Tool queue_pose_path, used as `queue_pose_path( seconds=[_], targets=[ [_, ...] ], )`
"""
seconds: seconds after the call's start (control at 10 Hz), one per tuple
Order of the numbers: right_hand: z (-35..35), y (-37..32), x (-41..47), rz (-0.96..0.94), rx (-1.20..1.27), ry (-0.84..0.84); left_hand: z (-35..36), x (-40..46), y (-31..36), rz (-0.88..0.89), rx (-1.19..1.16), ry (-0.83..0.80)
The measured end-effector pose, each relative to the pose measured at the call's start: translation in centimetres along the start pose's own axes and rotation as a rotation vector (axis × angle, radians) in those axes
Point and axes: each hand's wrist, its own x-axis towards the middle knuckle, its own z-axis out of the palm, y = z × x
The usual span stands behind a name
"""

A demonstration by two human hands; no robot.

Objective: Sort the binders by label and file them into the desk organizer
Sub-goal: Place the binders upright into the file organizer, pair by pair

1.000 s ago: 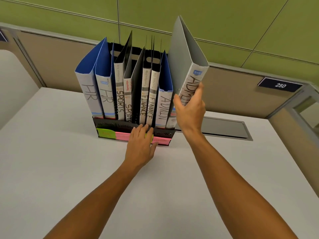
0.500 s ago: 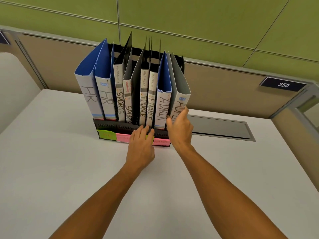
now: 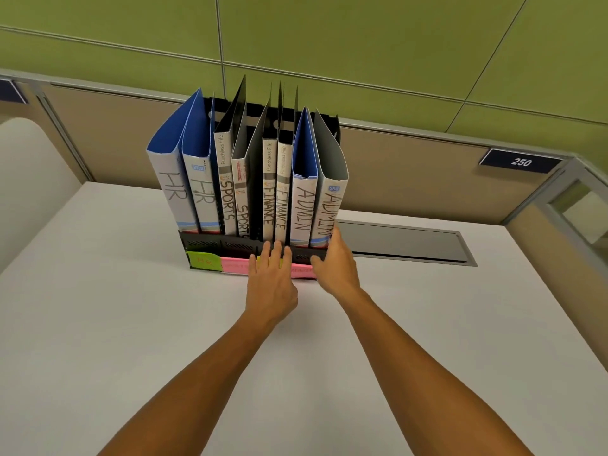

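A black mesh desk organizer (image 3: 223, 246) stands at the back of the desk and holds several upright binders. From left to right, pairs read HR (image 3: 172, 192), SPORTS (image 3: 227, 199), FINANCE (image 3: 269, 202) and ADMIN (image 3: 302, 205). The grey ADMIN binder (image 3: 330, 205) stands in the rightmost slot. My left hand (image 3: 271, 278) lies flat against the organizer's front, fingers apart, over the coloured labels. My right hand (image 3: 335, 261) rests at the organizer's right front corner, fingertips by the grey binder's foot, holding nothing.
Green and pink sticky labels (image 3: 204, 261) run along the organizer's front. A grey cable hatch (image 3: 404, 245) is set into the white desk (image 3: 98, 324) to the right. Behind is a beige partition with a plate reading 250 (image 3: 521, 161).
The grey ADMIN binder, held raised and tilted a second ago, has dropped into the rightmost slot. My right hand has let go and slid down to the organizer's corner. The left hand stayed.
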Motion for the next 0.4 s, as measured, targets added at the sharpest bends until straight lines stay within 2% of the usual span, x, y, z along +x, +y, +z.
queue_pose_path(
  seconds=[0.2,0.3,0.4],
  targets=[
    [-0.6,1.4,-2.3,-0.043,0.123,-0.073,-2.5,0.7,1.0,-0.024,0.041,-0.108],
    [-1.5,1.4,-3.6,-0.062,0.13,-0.05,-4.4,1.0,1.2,-0.065,0.026,-0.227],
    [-2.5,1.7,-4.6,-0.096,0.161,-0.04,-5.0,0.4,1.6,-0.081,0.039,-0.263]
  ],
)
